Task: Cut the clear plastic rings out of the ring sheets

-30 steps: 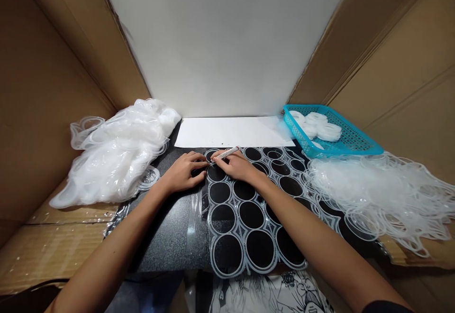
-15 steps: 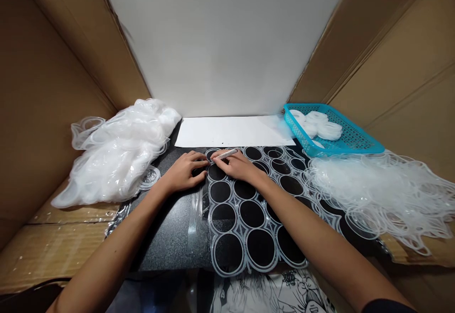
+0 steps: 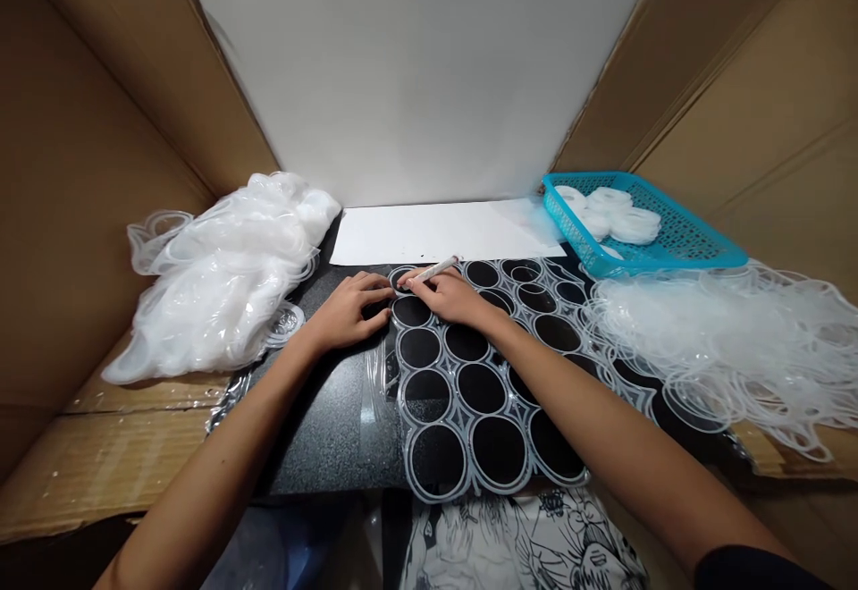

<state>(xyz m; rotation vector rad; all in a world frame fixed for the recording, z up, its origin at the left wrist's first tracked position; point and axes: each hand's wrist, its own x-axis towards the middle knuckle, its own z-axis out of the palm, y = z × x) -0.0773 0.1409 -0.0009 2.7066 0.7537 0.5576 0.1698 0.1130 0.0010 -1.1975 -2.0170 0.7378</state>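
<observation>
My right hand (image 3: 450, 293) is closed around a slim white pen-shaped tool (image 3: 437, 268), whose upper end looks reddish. Its lower tip points at a ring near the far left corner of a clear plastic sheet (image 3: 450, 366) marked with rows of whitish rings; the tip itself is too small to make out. My left hand (image 3: 352, 308) lies palm down on the dark speckled table (image 3: 322, 434), thumb and fingers apart, fingertips touching the sheet's left edge. Part of the sheet is hidden under my right forearm.
On the left lies a heap of translucent ring-edged plastic (image 3: 214, 286). A turquoise basket (image 3: 697, 232) with stacked white discs (image 3: 623, 214) stands at the back right, behind tangled clear plastic cut-outs (image 3: 724, 331). White paper (image 3: 442, 231) lies along the wall; cardboard (image 3: 757, 116) flanks both sides.
The pen-shaped tool now stands a little more upright in my right hand. My left hand stays by the sheet's edge. The whole view has shifted slightly.
</observation>
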